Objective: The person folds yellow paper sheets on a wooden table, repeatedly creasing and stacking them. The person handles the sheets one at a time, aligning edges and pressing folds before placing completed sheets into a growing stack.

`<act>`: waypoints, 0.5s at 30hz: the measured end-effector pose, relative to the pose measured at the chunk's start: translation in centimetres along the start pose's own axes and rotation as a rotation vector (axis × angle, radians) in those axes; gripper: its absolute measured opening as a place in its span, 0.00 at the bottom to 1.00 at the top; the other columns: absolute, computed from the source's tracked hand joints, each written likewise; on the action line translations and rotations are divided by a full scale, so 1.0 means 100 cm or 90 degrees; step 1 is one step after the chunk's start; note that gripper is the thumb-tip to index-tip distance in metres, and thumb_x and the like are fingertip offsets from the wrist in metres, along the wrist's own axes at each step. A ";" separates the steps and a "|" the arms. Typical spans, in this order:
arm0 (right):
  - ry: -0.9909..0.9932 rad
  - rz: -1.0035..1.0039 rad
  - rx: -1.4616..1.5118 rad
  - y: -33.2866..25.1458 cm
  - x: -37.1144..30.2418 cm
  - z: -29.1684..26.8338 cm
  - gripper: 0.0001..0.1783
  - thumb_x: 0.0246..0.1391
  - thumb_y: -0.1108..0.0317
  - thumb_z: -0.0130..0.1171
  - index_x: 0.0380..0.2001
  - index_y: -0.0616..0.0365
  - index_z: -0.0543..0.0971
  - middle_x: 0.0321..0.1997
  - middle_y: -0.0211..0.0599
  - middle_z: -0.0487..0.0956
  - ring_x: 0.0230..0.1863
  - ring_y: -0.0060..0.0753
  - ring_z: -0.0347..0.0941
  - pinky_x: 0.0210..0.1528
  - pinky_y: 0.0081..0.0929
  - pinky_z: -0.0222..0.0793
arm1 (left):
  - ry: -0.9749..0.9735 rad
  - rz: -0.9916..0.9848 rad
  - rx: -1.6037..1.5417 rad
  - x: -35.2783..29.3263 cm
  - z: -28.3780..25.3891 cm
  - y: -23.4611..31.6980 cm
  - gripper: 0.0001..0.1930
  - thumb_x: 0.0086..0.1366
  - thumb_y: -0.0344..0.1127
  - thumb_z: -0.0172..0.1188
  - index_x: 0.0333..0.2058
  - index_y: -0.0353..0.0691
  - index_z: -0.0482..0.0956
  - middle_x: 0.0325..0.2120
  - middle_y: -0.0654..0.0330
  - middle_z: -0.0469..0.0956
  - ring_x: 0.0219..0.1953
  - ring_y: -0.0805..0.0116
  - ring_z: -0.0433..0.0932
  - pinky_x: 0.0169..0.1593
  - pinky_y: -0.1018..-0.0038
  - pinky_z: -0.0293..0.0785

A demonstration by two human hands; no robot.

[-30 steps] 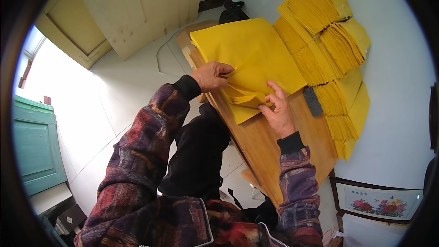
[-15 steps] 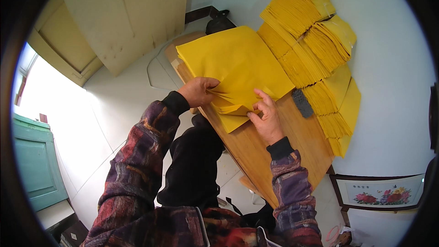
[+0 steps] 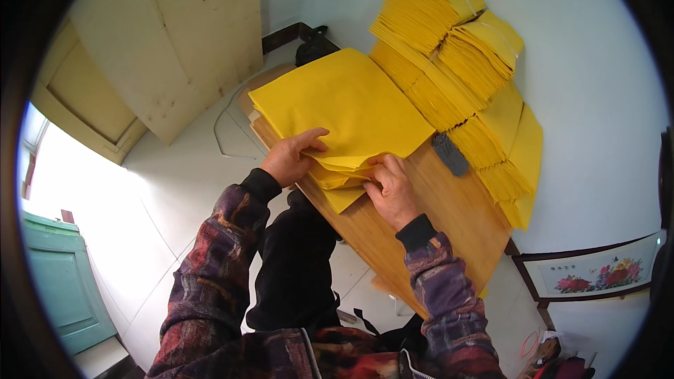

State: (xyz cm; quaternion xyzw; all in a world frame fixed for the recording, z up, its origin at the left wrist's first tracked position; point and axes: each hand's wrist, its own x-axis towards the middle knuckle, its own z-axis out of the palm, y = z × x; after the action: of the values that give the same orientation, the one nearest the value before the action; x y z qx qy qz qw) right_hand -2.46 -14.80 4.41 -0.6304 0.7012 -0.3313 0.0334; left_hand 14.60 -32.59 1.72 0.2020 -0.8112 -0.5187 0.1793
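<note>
Right hand [image 3: 392,189] has gone from spread fingers to a curled-in pinch since half a second ago, and it's now got the lifted edges of a few yellow sheets [image 3: 337,109]. Left hand [image 3: 289,156] is at the near side of the same stack, thumb stretched out; its other fingers are partly hidden, so can't tell if they're gripping anything. Stack's on the far part of the wooden table [image 3: 421,196], long axis looking roughly lined up with the tabletop, upper left to lower right, one corner pointing back at the wearer. Tied yellow bundles [image 3: 414,14] are piled by the wall [image 3: 576,98], with a dark grey block [image 3: 451,154] just beside them.
</note>
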 end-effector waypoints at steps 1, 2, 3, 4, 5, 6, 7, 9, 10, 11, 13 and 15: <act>0.003 0.000 0.002 0.000 0.000 0.000 0.08 0.39 0.79 0.62 0.26 0.62 0.75 0.42 0.41 0.72 0.47 0.47 0.66 0.49 0.37 0.66 | 0.000 0.004 -0.004 0.000 0.001 -0.001 0.30 0.52 0.12 0.49 0.56 0.40 0.67 0.41 0.59 0.79 0.49 0.63 0.76 0.58 0.74 0.69; 0.006 -0.002 0.004 0.000 -0.001 0.000 0.08 0.40 0.79 0.62 0.26 0.62 0.75 0.43 0.41 0.72 0.47 0.47 0.66 0.49 0.37 0.66 | 0.002 0.003 -0.012 0.000 0.001 -0.002 0.30 0.52 0.11 0.49 0.55 0.40 0.68 0.41 0.59 0.79 0.49 0.64 0.76 0.58 0.74 0.68; 0.007 -0.005 0.005 0.000 -0.001 0.000 0.08 0.40 0.79 0.62 0.27 0.62 0.75 0.43 0.41 0.72 0.47 0.47 0.66 0.49 0.37 0.66 | 0.004 0.002 -0.020 0.000 0.002 -0.003 0.30 0.52 0.11 0.49 0.55 0.39 0.68 0.41 0.59 0.79 0.49 0.64 0.76 0.58 0.74 0.68; 0.008 -0.009 0.007 0.000 -0.001 0.000 0.08 0.40 0.79 0.62 0.27 0.62 0.75 0.43 0.41 0.72 0.48 0.48 0.65 0.49 0.37 0.66 | 0.006 0.000 -0.028 0.000 0.002 -0.004 0.30 0.52 0.11 0.49 0.55 0.39 0.68 0.41 0.59 0.79 0.49 0.64 0.76 0.58 0.74 0.68; 0.009 -0.006 0.011 0.001 -0.001 0.000 0.08 0.40 0.79 0.62 0.27 0.62 0.75 0.44 0.41 0.72 0.48 0.48 0.65 0.50 0.37 0.65 | 0.010 0.009 -0.031 0.001 0.002 -0.004 0.29 0.52 0.12 0.50 0.55 0.39 0.68 0.40 0.58 0.80 0.48 0.63 0.76 0.57 0.74 0.69; 0.011 -0.003 0.015 0.001 -0.001 0.000 0.08 0.40 0.79 0.62 0.27 0.62 0.75 0.45 0.42 0.72 0.48 0.48 0.65 0.50 0.37 0.65 | 0.014 0.018 -0.034 0.001 0.002 -0.004 0.29 0.52 0.13 0.51 0.54 0.39 0.69 0.40 0.57 0.80 0.48 0.62 0.77 0.55 0.73 0.70; 0.012 -0.003 0.020 0.001 0.000 0.000 0.08 0.40 0.79 0.62 0.26 0.62 0.75 0.45 0.42 0.73 0.49 0.48 0.65 0.50 0.38 0.65 | 0.015 0.018 -0.038 0.001 0.002 -0.004 0.28 0.52 0.14 0.52 0.54 0.39 0.69 0.40 0.56 0.80 0.47 0.61 0.77 0.54 0.73 0.71; 0.015 0.003 0.027 0.002 0.000 0.001 0.07 0.40 0.79 0.62 0.26 0.62 0.75 0.48 0.42 0.72 0.50 0.49 0.65 0.51 0.38 0.65 | 0.021 0.017 -0.019 0.001 0.002 -0.003 0.28 0.53 0.15 0.52 0.54 0.39 0.69 0.39 0.56 0.80 0.47 0.61 0.77 0.54 0.73 0.71; 0.016 0.005 0.031 0.002 -0.001 0.002 0.07 0.40 0.78 0.62 0.26 0.62 0.75 0.50 0.43 0.72 0.51 0.49 0.65 0.52 0.38 0.65 | 0.025 0.028 -0.017 0.000 0.001 -0.002 0.27 0.53 0.15 0.52 0.54 0.39 0.69 0.39 0.56 0.80 0.47 0.61 0.78 0.54 0.73 0.71; 0.017 0.012 0.041 0.002 -0.001 0.003 0.07 0.40 0.78 0.62 0.25 0.62 0.75 0.51 0.43 0.72 0.51 0.49 0.65 0.52 0.38 0.65 | 0.023 0.012 -0.014 0.000 0.001 -0.002 0.27 0.53 0.15 0.52 0.54 0.39 0.69 0.39 0.56 0.80 0.47 0.61 0.78 0.54 0.73 0.71; 0.015 0.035 0.057 0.002 -0.001 0.004 0.06 0.40 0.78 0.62 0.25 0.62 0.75 0.53 0.43 0.72 0.53 0.50 0.65 0.53 0.38 0.65 | 0.024 0.023 -0.027 0.000 0.001 -0.003 0.27 0.53 0.16 0.52 0.54 0.39 0.69 0.39 0.56 0.80 0.46 0.61 0.78 0.54 0.73 0.72; 0.010 0.029 0.050 0.002 -0.001 0.004 0.06 0.41 0.78 0.61 0.25 0.62 0.75 0.55 0.43 0.71 0.53 0.50 0.65 0.54 0.38 0.65 | 0.028 0.026 -0.012 0.001 0.001 -0.004 0.27 0.53 0.16 0.53 0.53 0.39 0.69 0.40 0.56 0.80 0.46 0.61 0.78 0.54 0.73 0.72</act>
State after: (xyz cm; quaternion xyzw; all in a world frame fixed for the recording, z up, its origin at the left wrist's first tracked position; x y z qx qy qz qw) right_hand -2.47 -14.83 3.96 -0.6097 0.7021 -0.3628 0.0599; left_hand 14.56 -32.71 1.36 0.1951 -0.8059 -0.5181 0.2097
